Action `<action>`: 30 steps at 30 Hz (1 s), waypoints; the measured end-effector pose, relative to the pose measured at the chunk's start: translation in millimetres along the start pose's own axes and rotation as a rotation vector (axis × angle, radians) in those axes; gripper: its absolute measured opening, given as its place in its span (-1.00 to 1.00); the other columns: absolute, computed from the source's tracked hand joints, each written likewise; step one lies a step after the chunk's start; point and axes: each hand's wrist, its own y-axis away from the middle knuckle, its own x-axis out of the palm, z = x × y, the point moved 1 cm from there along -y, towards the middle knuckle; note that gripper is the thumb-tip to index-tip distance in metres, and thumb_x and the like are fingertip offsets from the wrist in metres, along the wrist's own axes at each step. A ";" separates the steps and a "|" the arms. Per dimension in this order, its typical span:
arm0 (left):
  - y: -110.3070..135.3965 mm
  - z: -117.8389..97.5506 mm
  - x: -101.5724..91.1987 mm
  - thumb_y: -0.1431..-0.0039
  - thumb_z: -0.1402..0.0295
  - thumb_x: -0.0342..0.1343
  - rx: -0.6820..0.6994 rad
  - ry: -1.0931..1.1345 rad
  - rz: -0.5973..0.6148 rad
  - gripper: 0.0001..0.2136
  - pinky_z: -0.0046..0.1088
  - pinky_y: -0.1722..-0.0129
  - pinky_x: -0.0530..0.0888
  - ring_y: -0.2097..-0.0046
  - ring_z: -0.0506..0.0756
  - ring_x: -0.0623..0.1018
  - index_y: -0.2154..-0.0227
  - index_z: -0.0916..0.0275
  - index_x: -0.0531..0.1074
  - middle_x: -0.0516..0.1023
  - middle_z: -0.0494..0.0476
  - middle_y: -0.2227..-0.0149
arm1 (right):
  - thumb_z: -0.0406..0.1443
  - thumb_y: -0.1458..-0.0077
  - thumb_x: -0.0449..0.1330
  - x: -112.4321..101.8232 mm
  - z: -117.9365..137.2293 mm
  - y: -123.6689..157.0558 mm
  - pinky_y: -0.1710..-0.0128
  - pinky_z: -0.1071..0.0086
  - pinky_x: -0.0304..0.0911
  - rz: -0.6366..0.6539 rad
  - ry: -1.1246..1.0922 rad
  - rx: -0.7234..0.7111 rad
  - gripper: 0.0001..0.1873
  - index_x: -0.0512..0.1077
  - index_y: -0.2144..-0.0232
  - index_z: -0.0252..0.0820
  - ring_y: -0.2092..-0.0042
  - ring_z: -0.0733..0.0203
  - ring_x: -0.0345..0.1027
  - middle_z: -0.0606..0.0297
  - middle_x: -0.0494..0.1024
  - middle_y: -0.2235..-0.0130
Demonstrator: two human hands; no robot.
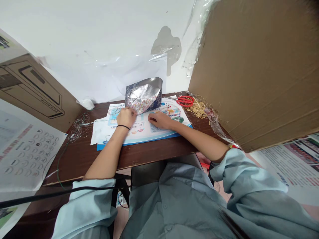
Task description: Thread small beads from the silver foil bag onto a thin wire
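A silver-lined bag (143, 96), cut open, stands tilted at the back of the desk with many small coloured beads (144, 104) in it. My left hand (126, 117) is at the bag's lower left edge, its fingers curled together; what they pinch is too small to make out. A thin thread seems to run from this hand to the left, toward small white beads (86, 123). Just right of the bag's front, my right hand (159, 120) rests over the printed sheets (134, 136), its fingertips pressed together. Anything between them is hidden.
Red-handled scissors (185, 101) lie at the back right beside a heap of thin wooden sticks (199, 109) and clear plastic wrap (215, 121). Tangled clear thread (79, 127) lies at the left. Cardboard panels (256, 66) flank the dark wooden desk (149, 153).
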 end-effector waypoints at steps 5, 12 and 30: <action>-2.0 2.8 1.3 0.01 0.47 0.14 -0.011 0.078 -0.022 -0.88 -0.19 0.06 0.39 0.04 0.29 0.44 0.61 0.20 0.44 0.53 0.25 0.29 | -0.31 -0.19 0.00 -1.1 1.9 0.7 0.31 0.42 0.02 0.014 -0.004 0.010 -0.79 0.44 0.25 -0.21 0.36 0.24 0.25 0.24 0.50 0.37; 0.0 -11.7 7.3 0.04 0.37 0.23 -0.242 0.931 0.034 -0.92 -0.49 0.47 0.34 0.42 0.02 0.41 0.45 0.25 0.49 0.53 0.11 0.41 | -0.33 -0.16 0.01 -0.9 3.9 0.3 0.33 0.41 0.02 -0.146 -0.077 0.127 -0.82 0.41 0.31 -0.21 0.37 0.25 0.25 0.27 0.49 0.38; 13.3 -33.9 19.5 0.07 0.59 0.30 -0.442 1.417 0.371 -0.86 -0.60 0.39 0.44 0.45 -0.11 0.46 0.40 0.33 0.52 0.58 0.12 0.39 | -0.26 -0.18 0.03 -5.5 5.8 0.8 0.32 0.41 0.07 -0.409 -0.121 0.191 -0.82 0.40 0.35 -0.18 0.41 0.28 0.25 0.31 0.48 0.42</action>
